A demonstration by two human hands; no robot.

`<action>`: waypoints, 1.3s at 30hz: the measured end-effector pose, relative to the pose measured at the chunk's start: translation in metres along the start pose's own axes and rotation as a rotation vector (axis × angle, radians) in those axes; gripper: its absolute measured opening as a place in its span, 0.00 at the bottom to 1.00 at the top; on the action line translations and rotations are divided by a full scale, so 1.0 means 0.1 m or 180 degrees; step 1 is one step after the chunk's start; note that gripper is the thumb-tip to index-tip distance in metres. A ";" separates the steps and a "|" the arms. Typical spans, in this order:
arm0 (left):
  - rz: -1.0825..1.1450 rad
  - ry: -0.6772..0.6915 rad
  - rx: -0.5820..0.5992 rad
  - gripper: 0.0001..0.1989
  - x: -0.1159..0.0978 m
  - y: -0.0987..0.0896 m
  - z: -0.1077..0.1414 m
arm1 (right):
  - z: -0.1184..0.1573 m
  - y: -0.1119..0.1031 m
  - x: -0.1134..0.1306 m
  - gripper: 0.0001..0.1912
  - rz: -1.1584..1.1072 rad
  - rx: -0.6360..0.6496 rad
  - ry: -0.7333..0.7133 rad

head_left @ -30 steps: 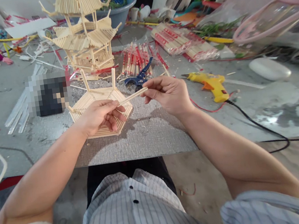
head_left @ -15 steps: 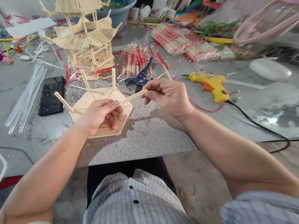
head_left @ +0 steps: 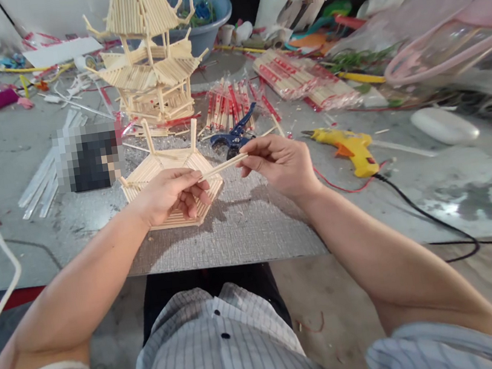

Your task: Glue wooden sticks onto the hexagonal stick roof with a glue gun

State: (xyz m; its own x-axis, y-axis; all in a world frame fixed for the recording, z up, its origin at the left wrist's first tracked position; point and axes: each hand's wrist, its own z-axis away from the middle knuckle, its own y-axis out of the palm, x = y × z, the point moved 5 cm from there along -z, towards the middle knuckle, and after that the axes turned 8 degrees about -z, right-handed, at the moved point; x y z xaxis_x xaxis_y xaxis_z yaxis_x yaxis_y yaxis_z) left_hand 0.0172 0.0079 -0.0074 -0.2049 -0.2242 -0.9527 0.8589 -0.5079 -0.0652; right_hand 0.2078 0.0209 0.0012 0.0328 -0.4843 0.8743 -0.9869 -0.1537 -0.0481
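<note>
Between my two hands stretches a thin pale wooden stick piece (head_left: pixel 224 166), possibly two laid together. My left hand (head_left: pixel 173 196) pinches its left end, and my right hand (head_left: pixel 277 162) pinches the right end. Beneath and behind my left hand lies a flat hexagonal base of wooden sticks (head_left: pixel 152 167) with short posts standing at its corners; my hand hides part of it. Blue cutters (head_left: pixel 232 135) lie just behind my right hand. Farther back stands a tiered pagoda model (head_left: pixel 154 69) made of sticks.
A yellow glue gun (head_left: pixel 345 146) with a black cord lies right of my right hand, near a white oval object (head_left: pixel 444 125). Wrapped stick packs (head_left: pixel 290 74) lie behind. Clear glue sticks (head_left: pixel 46 176) and a blurred dark object (head_left: pixel 89 160) are at left. A blue basin (head_left: pixel 209 24) stands behind the pagoda.
The view has shifted slightly, so the table items appear a little lower and mostly farther right. Both hands keep their pinch on the stick piece. The phone at left now appears pixelated.
</note>
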 end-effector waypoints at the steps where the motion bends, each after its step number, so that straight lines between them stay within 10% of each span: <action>1: 0.0013 0.0016 -0.0032 0.12 -0.01 0.00 0.00 | 0.00 0.00 0.01 0.09 -0.0042 -0.0009 -0.0036; 6: -0.0134 0.0196 -0.0237 0.13 -0.07 0.00 0.03 | -0.03 -0.09 0.03 0.19 -0.0179 -0.0178 -0.0140; 14: -0.0340 0.0853 0.0001 0.10 -0.13 0.04 0.08 | -0.53 -0.22 -0.22 0.05 0.1188 0.0012 0.0353; 24: -0.0418 0.1214 0.0059 0.12 -0.19 0.04 0.14 | -1.31 0.49 -0.58 0.11 0.2998 0.1214 0.0067; 39: -0.0309 0.1103 0.0076 0.14 -0.22 0.07 0.14 | -1.55 0.93 -1.00 0.14 0.2975 0.1575 0.0366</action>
State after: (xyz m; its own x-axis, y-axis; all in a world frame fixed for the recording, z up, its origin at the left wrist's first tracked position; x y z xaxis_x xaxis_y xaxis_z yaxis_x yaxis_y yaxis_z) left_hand 0.0212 -0.0029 0.0170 -0.1102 0.1192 -0.9867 0.8312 -0.5333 -0.1573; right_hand 0.0880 0.1884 -0.0157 -0.7457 -0.5109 0.4278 -0.4378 -0.1084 -0.8925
